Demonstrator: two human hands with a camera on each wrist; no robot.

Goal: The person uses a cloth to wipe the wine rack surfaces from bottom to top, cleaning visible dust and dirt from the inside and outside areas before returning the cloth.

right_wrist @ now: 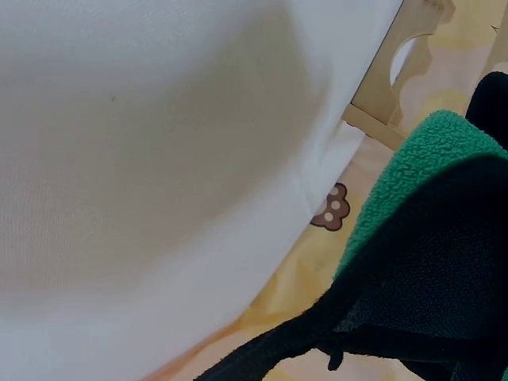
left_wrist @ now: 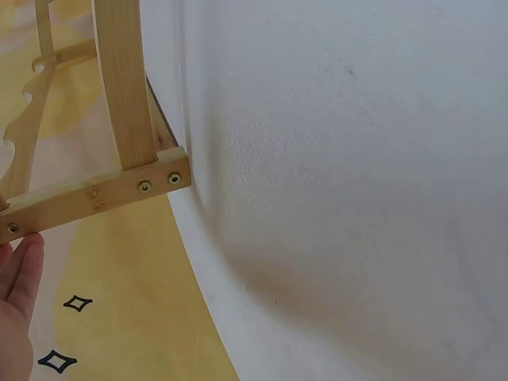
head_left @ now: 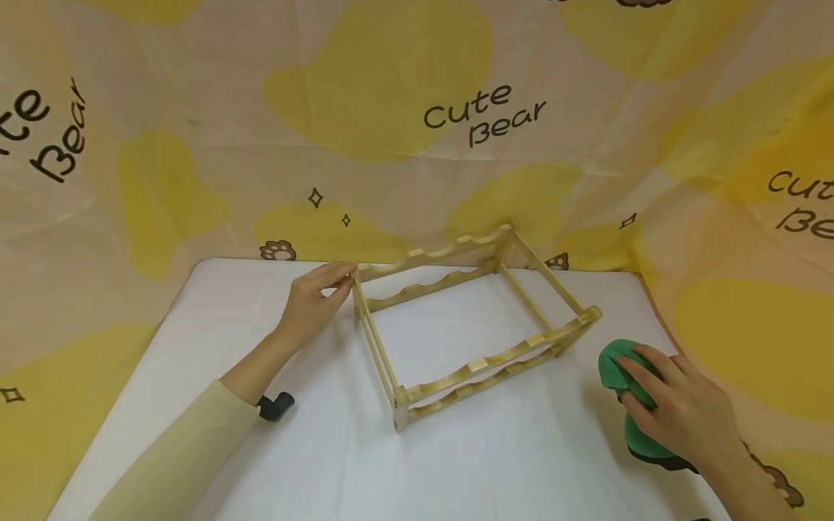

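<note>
A light wooden wine rack (head_left: 482,365) with scalloped rails stands at an angle on the white table. My left hand (head_left: 314,300) pinches its far left corner between thumb and fingers. In the left wrist view, the fingertips (left_wrist: 28,266) touch the end bar (left_wrist: 95,198), which has round screw heads in it. To the right of the rack, apart from it, my right hand (head_left: 691,405) grips a bunched green cloth (head_left: 619,365). Up close in the right wrist view, the cloth (right_wrist: 429,159) shows a fluffy green face and a black edge and underside.
The white table (head_left: 300,463) has a rounded far edge, close behind the rack. Yellow patterned fabric (head_left: 365,87) hangs behind and along both sides. A small black piece (head_left: 276,407) sticks out beside the left sleeve (head_left: 182,456).
</note>
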